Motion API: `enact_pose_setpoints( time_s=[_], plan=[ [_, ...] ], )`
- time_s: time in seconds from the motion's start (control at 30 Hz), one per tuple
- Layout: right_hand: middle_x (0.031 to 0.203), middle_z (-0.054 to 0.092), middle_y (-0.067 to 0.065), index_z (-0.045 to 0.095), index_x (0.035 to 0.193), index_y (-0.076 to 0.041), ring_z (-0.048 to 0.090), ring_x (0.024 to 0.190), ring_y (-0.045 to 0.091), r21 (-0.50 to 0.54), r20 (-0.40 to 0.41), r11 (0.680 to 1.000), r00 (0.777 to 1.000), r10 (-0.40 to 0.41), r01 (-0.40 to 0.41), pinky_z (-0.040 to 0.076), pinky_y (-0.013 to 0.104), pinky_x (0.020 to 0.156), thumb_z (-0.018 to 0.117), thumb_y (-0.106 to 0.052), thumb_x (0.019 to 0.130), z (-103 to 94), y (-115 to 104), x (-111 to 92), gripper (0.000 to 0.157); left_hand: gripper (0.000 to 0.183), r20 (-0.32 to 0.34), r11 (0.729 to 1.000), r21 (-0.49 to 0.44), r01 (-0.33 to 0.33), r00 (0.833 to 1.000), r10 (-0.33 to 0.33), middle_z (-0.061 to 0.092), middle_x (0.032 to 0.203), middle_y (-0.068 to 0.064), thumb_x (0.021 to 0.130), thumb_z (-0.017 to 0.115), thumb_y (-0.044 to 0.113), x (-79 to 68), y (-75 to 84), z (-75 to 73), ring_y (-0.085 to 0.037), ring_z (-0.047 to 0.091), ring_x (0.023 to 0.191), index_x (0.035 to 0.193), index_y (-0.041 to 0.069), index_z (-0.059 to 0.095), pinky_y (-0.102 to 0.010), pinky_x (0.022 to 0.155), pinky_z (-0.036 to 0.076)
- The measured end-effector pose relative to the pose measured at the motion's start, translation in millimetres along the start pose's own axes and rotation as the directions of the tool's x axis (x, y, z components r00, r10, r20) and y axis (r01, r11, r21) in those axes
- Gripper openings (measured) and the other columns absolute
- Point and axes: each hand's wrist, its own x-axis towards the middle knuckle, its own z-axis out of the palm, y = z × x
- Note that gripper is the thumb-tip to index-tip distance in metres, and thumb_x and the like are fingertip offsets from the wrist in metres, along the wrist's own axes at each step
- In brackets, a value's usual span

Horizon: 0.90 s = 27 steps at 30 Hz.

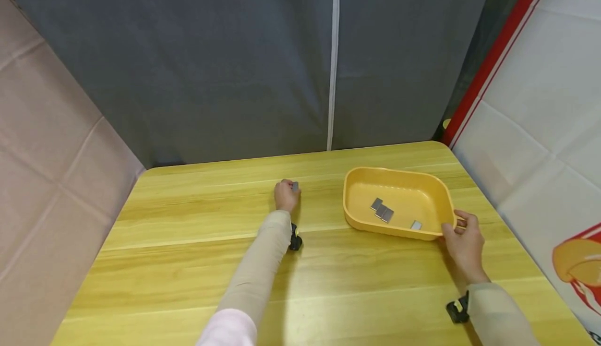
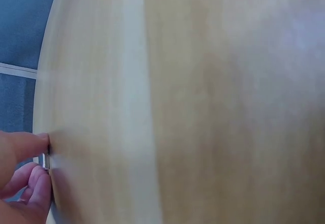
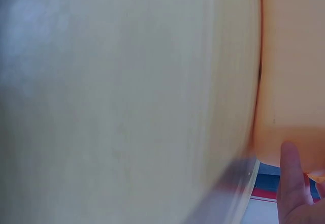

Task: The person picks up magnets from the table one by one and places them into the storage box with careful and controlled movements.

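My left hand point(image 1: 286, 195) pinches a small flat grey rectangular piece point(image 1: 295, 186) between thumb and fingers, close over the table left of the tray. The left wrist view shows the same piece point(image 2: 46, 160) edge-on between the fingertips. My right hand point(image 1: 465, 241) grips the near right corner of a yellow plastic tray point(image 1: 408, 194), thumb against its outer side. Inside it, a cluster of similar grey pieces point(image 1: 381, 211) lies left of the middle, and one lone piece point(image 1: 416, 225) sits near the front wall. In the right wrist view the tray's side point(image 3: 294, 71) fills the right edge.
The wood-grain table point(image 1: 197, 262) ends at a dark grey curtain point(image 1: 211, 74) behind. A pale cloth wall point(image 1: 51, 168) stands on the left, and a white printed sheet point(image 1: 530, 127) with a red border on the right. Both wrists wear small black cameras point(image 1: 295, 237).
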Motion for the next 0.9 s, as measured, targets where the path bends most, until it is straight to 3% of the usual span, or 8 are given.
enact_pose_setpoints(
  time_s=[0.13, 0.33, 0.43, 0.53, 0.77, 0.8, 0.87, 0.9],
  plan=[
    [0.106, 0.048, 0.021, 0.04, 0.123, 0.002, 0.044, 0.065, -0.007, -0.016, -0.008, 1.0, 1.0, -0.001, 0.001, 0.043, 0.01, 0.045, 0.047, -0.007, 0.081, -0.3, 1, 0, 0.043, 0.031, 0.021, 0.999, 0.006, -0.034, 0.999, 0.033, 0.063, 0.084, -0.006, 0.071, 0.074, 0.024, -0.9, 6.1, -5.7, -0.021, 0.056, 0.078, 0.094, 0.005, 0.065, -0.028, 0.063, 0.046],
    [0.106, 0.048, 0.021, 0.039, 0.123, 0.003, 0.041, 0.064, -0.011, -0.015, -0.004, 1.0, 1.0, -0.001, 0.001, 0.044, 0.011, 0.046, 0.047, -0.007, 0.082, 0.2, 1, -1, 0.043, 0.021, 0.09, 0.997, 0.046, 0.056, 0.994, -0.06, 0.062, 0.083, -0.002, 0.071, 0.071, 0.021, 46.8, -62.2, 60.6, -0.019, 0.056, 0.073, 0.09, 0.014, 0.066, -0.032, 0.058, 0.047],
    [0.107, 0.047, 0.021, 0.039, 0.124, 0.003, 0.04, 0.063, -0.013, -0.019, 0.002, 1.0, 1.0, 0.003, -0.003, 0.044, 0.011, 0.047, 0.046, -0.007, 0.082, 0.4, 2, 0, 0.044, 0.021, 0.108, 0.997, 0.036, 0.073, 0.991, -0.077, 0.061, 0.081, 0.001, 0.068, 0.073, 0.023, 59.5, -82.2, 77.8, -0.018, 0.055, 0.072, 0.087, 0.018, 0.066, -0.032, 0.057, 0.046],
    [0.107, 0.047, 0.02, 0.038, 0.124, 0.003, 0.039, 0.063, -0.013, -0.019, 0.005, 1.0, 1.0, 0.002, -0.002, 0.045, 0.012, 0.047, 0.045, -0.008, 0.082, 0.4, 1, 0, 0.045, 0.021, 0.108, 0.997, 0.018, 0.07, 0.992, -0.071, 0.06, 0.079, 0.0, 0.067, 0.074, 0.019, 44.1, -56.8, 53.6, -0.018, 0.053, 0.071, 0.086, 0.015, 0.066, -0.031, 0.056, 0.045],
    [0.107, 0.048, 0.021, 0.038, 0.124, 0.003, 0.04, 0.062, -0.014, -0.007, 0.005, 1.0, 1.0, 0.005, -0.004, 0.045, 0.012, 0.047, 0.045, -0.007, 0.082, 0.3, 1, 0, 0.044, 0.02, 0.195, 0.978, 0.001, 0.209, 0.959, -0.206, 0.061, 0.087, -0.013, 0.072, 0.068, 0.0, -45.0, 106.4, -91.7, -0.026, 0.055, 0.081, 0.091, -0.002, 0.064, -0.033, 0.068, 0.047],
    [0.107, 0.048, 0.021, 0.038, 0.124, 0.002, 0.04, 0.063, -0.014, -0.005, 0.005, 1.0, 1.0, 0.006, -0.006, 0.045, 0.012, 0.047, 0.045, -0.007, 0.082, 0.5, 1, 0, 0.044, 0.019, 0.202, 0.979, 0.005, 0.204, 0.959, -0.201, 0.061, 0.087, -0.013, 0.072, 0.068, 0.001, -47.6, 110.2, -95.9, -0.026, 0.055, 0.081, 0.09, -0.001, 0.064, -0.033, 0.068, 0.047],
    [0.107, 0.048, 0.021, 0.038, 0.124, 0.003, 0.04, 0.062, -0.013, -0.002, 0.004, 1.0, 1.0, 0.005, -0.005, 0.045, 0.012, 0.047, 0.045, -0.007, 0.082, 0.5, 1, 0, 0.044, 0.018, 0.199, 0.986, 0.013, 0.163, 0.966, -0.163, 0.061, 0.082, -0.006, 0.069, 0.074, 0.012, -29.1, 76.0, -66.6, -0.022, 0.055, 0.075, 0.084, 0.008, 0.066, -0.031, 0.062, 0.046],
    [0.107, 0.048, 0.021, 0.038, 0.124, 0.003, 0.04, 0.062, -0.013, -0.001, 0.004, 1.0, 1.0, 0.004, -0.004, 0.045, 0.012, 0.046, 0.045, -0.007, 0.082, 0.5, 1, 1, 0.044, 0.017, 0.206, 0.989, 0.019, 0.149, 0.967, -0.15, 0.06, 0.081, -0.005, 0.068, 0.074, 0.012, -29.9, 76.5, -67.9, -0.021, 0.055, 0.073, 0.083, 0.008, 0.066, -0.03, 0.06, 0.046]
  ],
)
